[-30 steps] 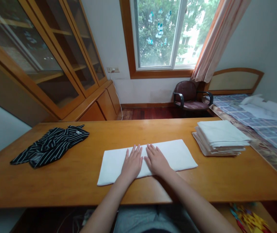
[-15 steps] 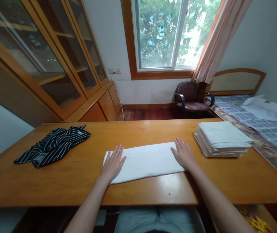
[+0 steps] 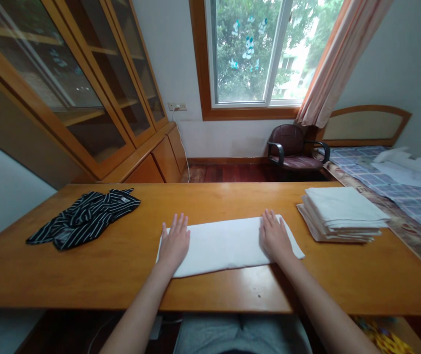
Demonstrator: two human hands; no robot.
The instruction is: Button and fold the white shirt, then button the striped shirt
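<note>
A folded white cloth (image 3: pixel 225 246) lies as a long flat strip across the table in front of me. Resting flat on its left end is my left hand (image 3: pixel 174 242), fingers stretched out. My right hand (image 3: pixel 275 237) presses palm down a little inside the cloth's right end, its fingers extended too. Neither hand grips anything. To the right of my right hand stands a stack of folded white cloths (image 3: pixel 345 209). A crumpled black garment with white stripes (image 3: pixel 88 216) lies on the left of the table.
The wooden table (image 3: pixel 218 297) reaches close to my lap. Beyond it are a glass-door cabinet (image 3: pixel 129 132) at left, a maroon armchair (image 3: pixel 289 145) below the window, and a bed (image 3: pixel 391 172) with a checked sheet at right.
My right hand has slid left from the cloth's right end, which now shows beyond it. The left hand stays on the left end, turned slightly. The view has shifted a little.
</note>
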